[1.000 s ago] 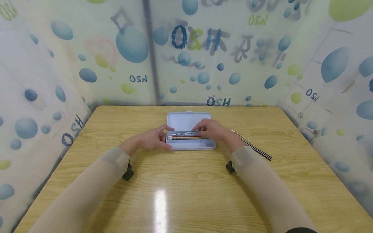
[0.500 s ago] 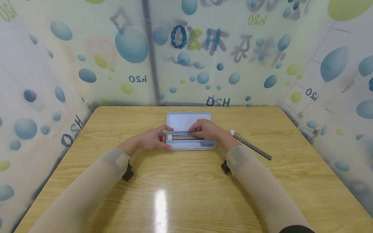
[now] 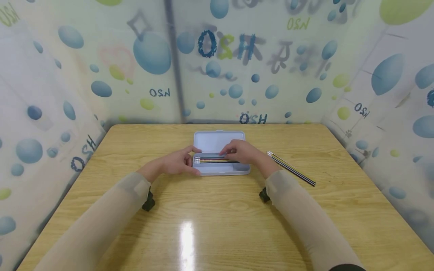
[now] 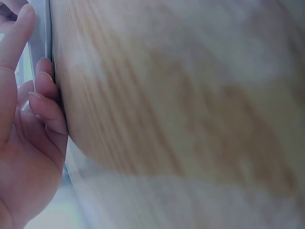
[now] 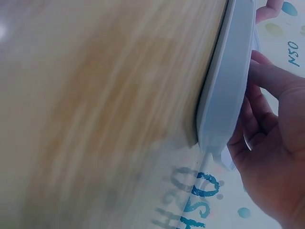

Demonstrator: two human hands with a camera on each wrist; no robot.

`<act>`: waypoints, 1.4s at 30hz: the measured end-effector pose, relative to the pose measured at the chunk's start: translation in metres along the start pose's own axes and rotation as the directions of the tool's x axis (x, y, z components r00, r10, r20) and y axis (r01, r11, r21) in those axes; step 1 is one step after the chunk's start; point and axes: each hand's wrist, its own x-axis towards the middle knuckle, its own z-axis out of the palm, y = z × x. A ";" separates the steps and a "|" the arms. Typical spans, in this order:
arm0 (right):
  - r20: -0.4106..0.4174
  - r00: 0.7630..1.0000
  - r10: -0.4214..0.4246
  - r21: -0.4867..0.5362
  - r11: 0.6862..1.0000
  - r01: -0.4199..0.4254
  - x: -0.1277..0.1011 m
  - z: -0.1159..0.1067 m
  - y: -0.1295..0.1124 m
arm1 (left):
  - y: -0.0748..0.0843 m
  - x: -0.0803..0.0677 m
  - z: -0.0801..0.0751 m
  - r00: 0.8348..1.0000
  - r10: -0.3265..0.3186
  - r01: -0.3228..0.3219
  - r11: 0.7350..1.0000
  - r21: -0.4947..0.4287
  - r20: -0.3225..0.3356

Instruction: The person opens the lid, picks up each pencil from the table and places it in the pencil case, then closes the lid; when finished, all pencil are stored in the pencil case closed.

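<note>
A pale bluish-white pencil case [image 3: 222, 173] lies with its lid [image 3: 218, 140] raised at the back of the table. Several pencils [image 3: 210, 161] lie side by side in its rear compartment, their tips toward my right hand. My left hand [image 3: 177, 162] grips the case's left end, thumb at the front corner and index finger at the hinge side; its other fingers curl against the end wall in the left wrist view. My right hand [image 3: 242, 151] reaches into the case over the pencils, fingers bent. Its fingertips are hidden behind the case wall [image 5: 228, 71] in the right wrist view; I cannot tell whether they pinch a pencil.
To the right of the case, several black-striped pencils [image 3: 291, 168] lie slantwise on the wooden table [image 3: 217, 218]. A smaller front compartment [image 3: 240, 166] sits at the case's right. Patterned fabric walls [image 3: 217, 98] stand behind and on both sides.
The slanted pencil under my right hand has come down level with the others in the case. My right hand has shifted slightly left; my left hand keeps its place.
</note>
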 end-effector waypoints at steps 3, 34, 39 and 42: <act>-0.005 1.000 0.014 0.015 1.000 -0.014 -0.007 -0.002 0.003 | 0.000 0.000 0.000 1.000 -0.002 0.002 1.000 0.006 -0.002; -0.147 0.980 0.137 0.051 0.990 -0.131 -0.116 -0.053 0.075 | -0.002 -0.004 0.000 1.000 0.009 -0.009 1.000 0.017 -0.008; -0.153 0.974 0.168 0.059 0.985 -0.161 -0.132 -0.062 0.088 | -0.002 -0.003 0.001 1.000 0.005 -0.005 1.000 0.010 -0.002; -0.144 0.972 0.188 0.092 0.980 -0.176 -0.140 -0.067 0.098 | -0.002 -0.003 0.000 1.000 0.005 -0.005 1.000 0.007 0.000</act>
